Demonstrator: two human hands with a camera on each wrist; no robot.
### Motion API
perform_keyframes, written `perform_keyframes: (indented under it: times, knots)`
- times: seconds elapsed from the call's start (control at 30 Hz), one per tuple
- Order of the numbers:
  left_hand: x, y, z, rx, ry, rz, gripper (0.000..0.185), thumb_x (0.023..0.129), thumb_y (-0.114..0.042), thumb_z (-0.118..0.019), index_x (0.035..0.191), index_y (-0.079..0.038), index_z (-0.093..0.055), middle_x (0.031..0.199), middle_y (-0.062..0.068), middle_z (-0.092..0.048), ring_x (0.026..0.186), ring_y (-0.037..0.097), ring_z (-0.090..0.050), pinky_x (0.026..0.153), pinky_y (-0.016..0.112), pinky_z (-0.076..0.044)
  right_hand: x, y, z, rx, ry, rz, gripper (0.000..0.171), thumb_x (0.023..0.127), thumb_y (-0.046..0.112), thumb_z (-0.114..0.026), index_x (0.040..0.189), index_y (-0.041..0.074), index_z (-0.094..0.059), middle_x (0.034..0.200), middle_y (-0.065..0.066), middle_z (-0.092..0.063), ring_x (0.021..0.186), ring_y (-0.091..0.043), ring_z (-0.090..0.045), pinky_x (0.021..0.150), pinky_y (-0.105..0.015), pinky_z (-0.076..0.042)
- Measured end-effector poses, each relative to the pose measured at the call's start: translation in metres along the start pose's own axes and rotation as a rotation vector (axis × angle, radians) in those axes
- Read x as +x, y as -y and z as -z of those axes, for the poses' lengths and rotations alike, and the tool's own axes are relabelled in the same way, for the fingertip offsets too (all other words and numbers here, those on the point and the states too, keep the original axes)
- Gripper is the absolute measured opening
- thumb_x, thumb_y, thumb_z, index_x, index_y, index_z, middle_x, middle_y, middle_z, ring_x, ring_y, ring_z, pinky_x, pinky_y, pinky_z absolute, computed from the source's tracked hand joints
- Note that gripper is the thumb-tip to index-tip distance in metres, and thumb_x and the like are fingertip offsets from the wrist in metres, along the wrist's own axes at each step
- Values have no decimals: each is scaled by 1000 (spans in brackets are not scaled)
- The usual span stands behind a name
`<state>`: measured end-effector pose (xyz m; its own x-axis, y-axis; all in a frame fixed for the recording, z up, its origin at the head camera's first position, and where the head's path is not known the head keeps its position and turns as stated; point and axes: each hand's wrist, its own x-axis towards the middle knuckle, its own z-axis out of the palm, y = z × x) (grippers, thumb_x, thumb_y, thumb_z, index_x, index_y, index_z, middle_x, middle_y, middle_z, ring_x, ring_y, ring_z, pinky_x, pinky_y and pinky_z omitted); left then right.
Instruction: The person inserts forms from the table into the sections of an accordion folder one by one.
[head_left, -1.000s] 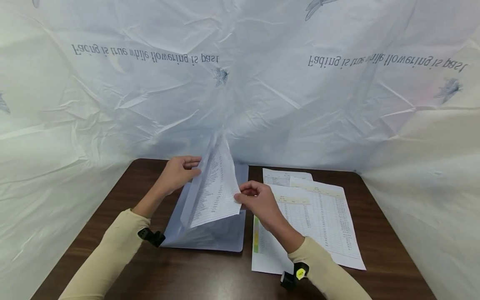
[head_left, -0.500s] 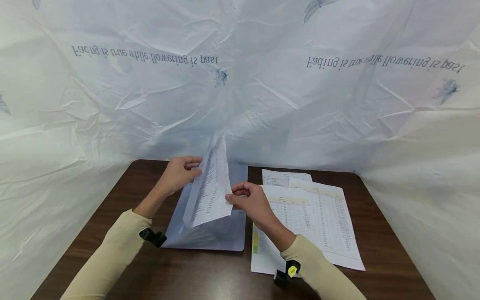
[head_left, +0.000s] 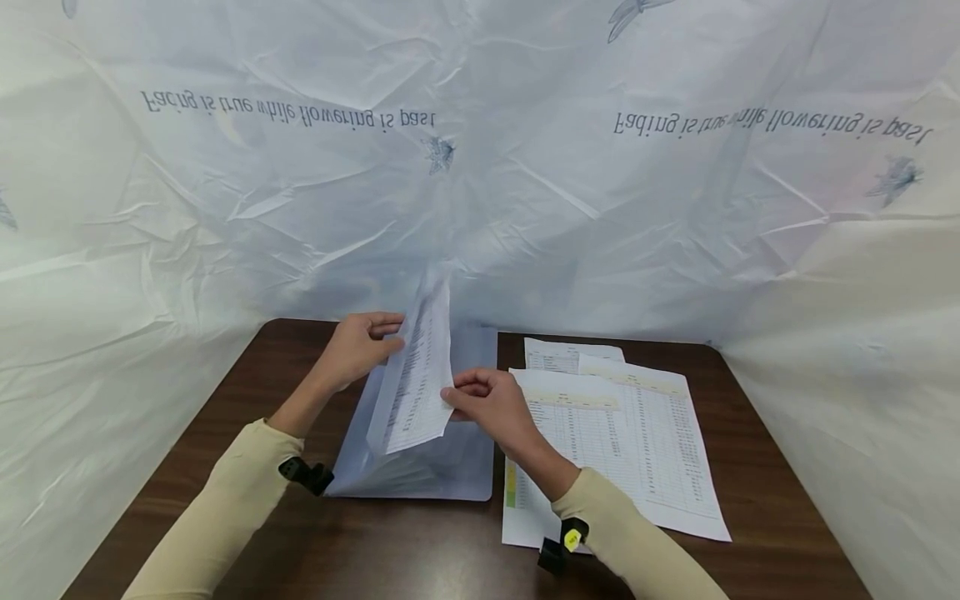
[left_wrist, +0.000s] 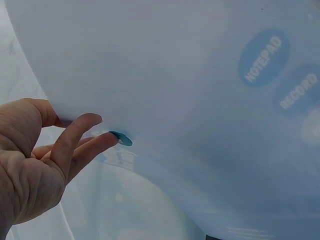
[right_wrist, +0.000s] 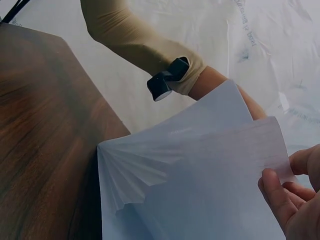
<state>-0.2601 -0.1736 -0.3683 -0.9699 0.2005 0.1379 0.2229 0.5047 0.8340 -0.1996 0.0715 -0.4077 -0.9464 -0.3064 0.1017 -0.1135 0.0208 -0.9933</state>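
Note:
A pale blue translucent expanding file folder [head_left: 472, 475] stands partly opened on the table. My left hand [head_left: 356, 346] grips its raised front panel [left_wrist: 165, 75] by the edge; in the left wrist view, a fingertip lies against a small teal tab [left_wrist: 121, 138]. Between thumb and fingers, my right hand [head_left: 491, 404] pinches the side edge of a printed paper sheet [head_left: 420, 379]. That sheet stands upright against the raised panel, its lower part inside the folder. Accordion pleats [right_wrist: 137, 175] fan out at the folder's side in the right wrist view.
Several printed sheets [head_left: 663, 450] lie overlapping on the dark wooden table [head_left: 360, 550], right of the folder. A wrinkled white sheet with printed text [head_left: 510, 217] hangs behind the table and along its sides. Each wrist wears a small black camera [head_left: 306, 475].
My right hand has moved left, carrying the paper sheet's free edge closer to the raised panel. My left hand stays nearly still on the panel.

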Motion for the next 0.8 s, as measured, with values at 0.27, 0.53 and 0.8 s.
perform_keyframes:
  times: [0.27,0.53,0.8]
  knots:
    - [-1,-1,-1,13,-6,2,49,98,-14,-64,145,-1,-56,137,19,-63,115,34,-68,78,39,-62,1,0,3,-129,-24,-8,33,95,15,-72,124,-1,-69,90,-13,-78,69,-21,-75,73,-35,-62]
    - [-1,-2,-2,1,8,-3,50,98,-15,-64,146,-2,-55,139,19,-62,116,33,-67,78,39,-62,4,5,13,-169,-19,-26,38,94,12,-70,129,-3,-67,84,-13,-77,65,-19,-73,72,-36,-62]
    - [-2,-4,-2,7,4,-4,49,99,-14,-64,145,-2,-56,138,19,-63,114,33,-68,77,40,-62,9,10,14,-155,30,-26,44,93,7,-69,134,-8,-62,87,-16,-76,67,-18,-73,69,-36,-62]
